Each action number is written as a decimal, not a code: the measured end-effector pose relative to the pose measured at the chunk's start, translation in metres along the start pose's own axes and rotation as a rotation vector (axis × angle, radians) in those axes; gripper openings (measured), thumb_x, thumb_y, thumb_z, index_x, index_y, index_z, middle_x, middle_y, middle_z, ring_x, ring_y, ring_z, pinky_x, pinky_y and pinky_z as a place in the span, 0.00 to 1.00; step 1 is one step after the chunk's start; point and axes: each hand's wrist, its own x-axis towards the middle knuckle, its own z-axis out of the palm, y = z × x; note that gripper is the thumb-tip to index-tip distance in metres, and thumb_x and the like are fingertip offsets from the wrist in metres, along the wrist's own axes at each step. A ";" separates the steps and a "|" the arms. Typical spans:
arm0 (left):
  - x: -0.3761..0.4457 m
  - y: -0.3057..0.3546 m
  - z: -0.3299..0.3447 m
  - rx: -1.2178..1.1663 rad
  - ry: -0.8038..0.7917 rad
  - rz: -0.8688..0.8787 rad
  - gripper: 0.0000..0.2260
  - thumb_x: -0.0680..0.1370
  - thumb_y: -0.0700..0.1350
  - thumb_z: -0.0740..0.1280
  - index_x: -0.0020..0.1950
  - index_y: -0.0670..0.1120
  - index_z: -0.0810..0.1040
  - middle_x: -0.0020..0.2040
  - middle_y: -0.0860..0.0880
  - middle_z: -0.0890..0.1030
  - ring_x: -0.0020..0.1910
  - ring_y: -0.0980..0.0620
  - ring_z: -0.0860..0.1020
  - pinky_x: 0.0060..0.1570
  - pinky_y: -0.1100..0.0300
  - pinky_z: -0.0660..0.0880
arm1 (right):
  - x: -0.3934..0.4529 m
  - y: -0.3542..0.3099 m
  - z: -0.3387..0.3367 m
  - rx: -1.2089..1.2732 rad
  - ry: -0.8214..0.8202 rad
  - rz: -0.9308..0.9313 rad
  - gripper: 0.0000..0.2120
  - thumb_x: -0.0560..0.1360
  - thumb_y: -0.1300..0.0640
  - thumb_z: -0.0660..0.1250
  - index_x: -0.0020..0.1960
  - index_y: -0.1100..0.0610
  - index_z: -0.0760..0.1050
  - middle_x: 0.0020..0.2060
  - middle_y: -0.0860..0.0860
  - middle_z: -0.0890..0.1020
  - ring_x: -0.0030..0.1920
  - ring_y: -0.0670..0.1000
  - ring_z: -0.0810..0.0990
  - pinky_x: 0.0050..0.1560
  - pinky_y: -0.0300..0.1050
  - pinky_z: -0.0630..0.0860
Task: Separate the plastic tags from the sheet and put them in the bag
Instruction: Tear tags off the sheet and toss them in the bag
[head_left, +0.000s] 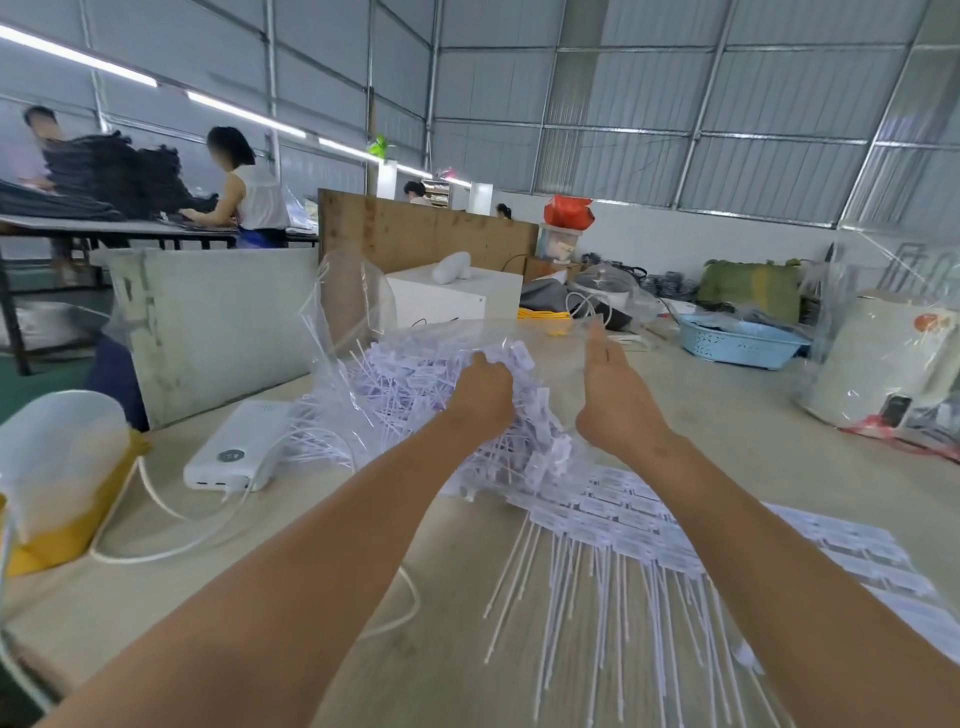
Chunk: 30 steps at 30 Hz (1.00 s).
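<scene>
A clear plastic bag (358, 291) lies open on the table, filled with a heap of loose white plastic tags (410, 379). My left hand (480, 392) is curled shut on a bunch of tags at the bag's mouth. My right hand (610, 395) is beside it to the right, palm flat, thumb out and fingers extended toward the bag's clear edge, holding nothing that I can see. Sheets of joined white tags (623, 514) with long thin tails lie on the table near me, under my right forearm.
A white power bank (236, 449) with a white cable (156, 551) sits left of the bag. A yellow-and-white container (57, 467) stands at the far left. A blue basket (737, 343) and a plastic-wrapped white appliance (893, 358) stand at the right. People work at a table far left.
</scene>
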 end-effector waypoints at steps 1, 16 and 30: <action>0.001 -0.003 0.005 0.112 0.014 -0.015 0.17 0.79 0.40 0.61 0.66 0.36 0.67 0.65 0.37 0.67 0.64 0.40 0.66 0.60 0.53 0.68 | -0.002 0.002 0.001 -0.009 0.002 -0.011 0.48 0.69 0.73 0.65 0.76 0.59 0.36 0.71 0.59 0.58 0.47 0.57 0.76 0.37 0.45 0.67; -0.108 0.120 -0.023 0.774 -0.385 0.283 0.18 0.80 0.45 0.58 0.69 0.41 0.69 0.67 0.41 0.72 0.64 0.36 0.70 0.61 0.42 0.68 | -0.048 0.047 -0.033 0.335 -0.116 -0.144 0.18 0.73 0.56 0.71 0.63 0.48 0.76 0.64 0.57 0.73 0.48 0.45 0.78 0.59 0.42 0.72; -0.079 0.189 0.040 0.067 -0.307 0.678 0.09 0.79 0.42 0.62 0.52 0.39 0.78 0.54 0.41 0.78 0.55 0.42 0.76 0.48 0.53 0.73 | -0.172 0.237 -0.049 -0.084 -0.198 0.489 0.15 0.79 0.53 0.60 0.48 0.63 0.78 0.48 0.60 0.80 0.51 0.57 0.78 0.43 0.43 0.67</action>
